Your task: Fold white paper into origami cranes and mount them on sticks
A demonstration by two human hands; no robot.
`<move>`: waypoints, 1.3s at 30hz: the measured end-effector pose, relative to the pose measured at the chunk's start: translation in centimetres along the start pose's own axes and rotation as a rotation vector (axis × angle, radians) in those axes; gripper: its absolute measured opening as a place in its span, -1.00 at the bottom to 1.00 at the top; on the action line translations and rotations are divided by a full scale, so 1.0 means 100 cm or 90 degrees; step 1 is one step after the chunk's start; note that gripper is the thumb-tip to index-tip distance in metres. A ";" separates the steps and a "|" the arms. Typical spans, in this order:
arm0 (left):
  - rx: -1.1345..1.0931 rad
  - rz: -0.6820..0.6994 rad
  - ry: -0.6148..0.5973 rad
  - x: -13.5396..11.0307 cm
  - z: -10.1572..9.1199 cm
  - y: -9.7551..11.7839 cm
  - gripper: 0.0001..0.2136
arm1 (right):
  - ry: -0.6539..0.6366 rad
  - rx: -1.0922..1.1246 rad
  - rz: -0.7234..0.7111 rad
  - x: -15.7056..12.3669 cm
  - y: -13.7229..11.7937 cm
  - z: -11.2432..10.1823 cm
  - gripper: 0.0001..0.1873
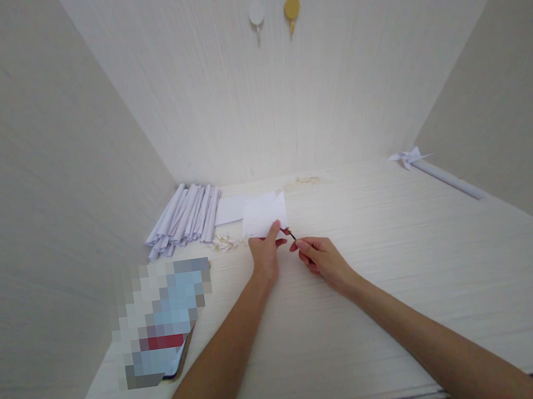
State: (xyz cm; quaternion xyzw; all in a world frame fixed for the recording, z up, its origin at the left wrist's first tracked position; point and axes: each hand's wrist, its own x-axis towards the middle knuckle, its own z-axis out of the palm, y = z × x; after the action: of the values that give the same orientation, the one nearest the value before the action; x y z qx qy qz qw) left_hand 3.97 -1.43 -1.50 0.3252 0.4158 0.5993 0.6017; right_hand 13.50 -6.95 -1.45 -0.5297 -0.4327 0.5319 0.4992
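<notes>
My left hand [265, 255] pinches the near edge of a square white paper sheet [263, 213], thumb on top and fingers underneath. Between the closed fingers of my right hand [321, 259] is a thin dark tool [293, 236]. Its tip meets the sheet's near right corner, where a little dark red shows; the tool's exact kind is too small to make out. Partly under the held sheet, another white paper sheet [227, 211] lies on the table. Small white and cream pieces [226, 243] are scattered just left of my left hand.
A pile of rolled paper tubes [185, 218] lies at the back left. Nearer stands a blurred-out phone [176, 316]. A paper pinwheel [410, 158] on a white paper stick [448, 179] rests along the right wall. Two round hooks, white [256, 12] and yellow [291, 6], are on the back wall.
</notes>
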 end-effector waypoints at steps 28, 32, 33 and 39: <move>0.087 0.041 -0.051 -0.003 0.001 0.002 -0.78 | 0.166 0.037 -0.105 0.007 0.005 -0.011 -0.68; 0.081 0.044 -0.041 0.000 0.001 0.003 -0.80 | 0.211 -0.074 -0.138 0.016 0.009 -0.027 -0.69; 0.081 0.044 -0.043 0.000 0.001 0.003 -0.81 | 0.222 -0.141 -0.157 0.018 0.010 -0.032 -0.69; 0.095 0.058 -0.075 -0.002 0.000 0.003 -0.86 | 0.244 -0.548 -0.316 0.021 0.013 -0.044 -0.73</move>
State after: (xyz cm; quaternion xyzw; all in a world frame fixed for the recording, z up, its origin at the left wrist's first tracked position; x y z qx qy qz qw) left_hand 3.84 -1.60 -1.22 0.4222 0.4083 0.5732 0.5714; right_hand 17.95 -5.33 -3.31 -0.6561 -0.6251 0.0659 0.4177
